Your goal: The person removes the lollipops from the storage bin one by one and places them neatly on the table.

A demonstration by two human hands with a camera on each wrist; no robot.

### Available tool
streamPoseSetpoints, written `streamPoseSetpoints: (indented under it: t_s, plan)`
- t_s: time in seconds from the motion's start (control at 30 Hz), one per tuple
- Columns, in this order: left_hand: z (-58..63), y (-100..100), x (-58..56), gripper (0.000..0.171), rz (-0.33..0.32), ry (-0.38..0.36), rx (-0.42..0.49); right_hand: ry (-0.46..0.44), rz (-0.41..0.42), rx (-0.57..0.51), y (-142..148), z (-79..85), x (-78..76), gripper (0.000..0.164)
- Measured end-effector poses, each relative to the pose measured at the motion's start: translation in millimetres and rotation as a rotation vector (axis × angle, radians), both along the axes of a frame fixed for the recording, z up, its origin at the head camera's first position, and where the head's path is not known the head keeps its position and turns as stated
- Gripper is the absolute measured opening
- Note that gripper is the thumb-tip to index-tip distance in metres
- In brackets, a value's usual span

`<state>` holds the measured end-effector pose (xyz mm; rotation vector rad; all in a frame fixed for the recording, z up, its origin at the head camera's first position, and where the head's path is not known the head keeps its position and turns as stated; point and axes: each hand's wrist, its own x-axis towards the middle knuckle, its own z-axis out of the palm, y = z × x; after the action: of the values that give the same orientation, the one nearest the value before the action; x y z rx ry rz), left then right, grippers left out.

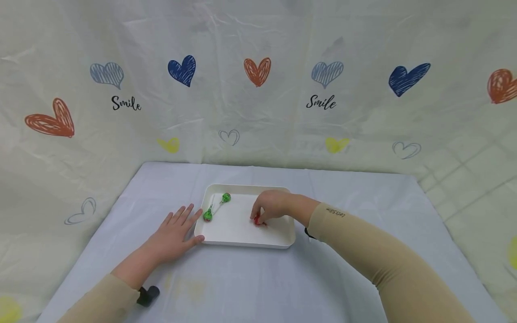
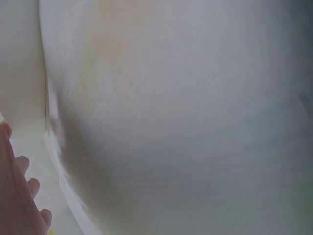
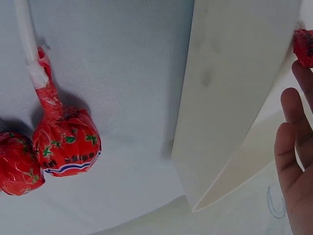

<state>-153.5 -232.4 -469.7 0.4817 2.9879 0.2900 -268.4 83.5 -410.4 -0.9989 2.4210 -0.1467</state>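
A shallow white tray (image 1: 246,239) lies on the cloth-covered table. My right hand (image 1: 271,204) reaches down into it from the right and pinches a red-wrapped lollipop (image 1: 257,219) low over its floor. In the right wrist view, fingertips (image 3: 297,73) meet that red wrapper (image 3: 304,48). Two green-wrapped lollipops, one nearer (image 1: 208,215) and one farther (image 1: 226,197), lie at the tray's left end. My left hand (image 1: 171,237) is spread flat, with its thumb and little finger at the tray's left rim. The left wrist view shows only part of this hand (image 2: 19,196).
Outside the tray wall (image 3: 220,98), two more red lollipops, one whole (image 3: 68,142) and one cut by the frame (image 3: 18,164), lie on the table; my right arm hides them in the head view. A sheet with printed hearts (image 1: 258,72) hangs behind the table.
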Motion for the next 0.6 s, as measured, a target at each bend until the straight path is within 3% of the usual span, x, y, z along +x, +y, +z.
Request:
streamPoseSetpoints:
  t_s: [0.6]
  plan:
    - [6.4,2.2,3.8,0.085,-0.008,0.014,0.015,0.034,0.006,0.028,13.6,-0.9,-3.9,0.021]
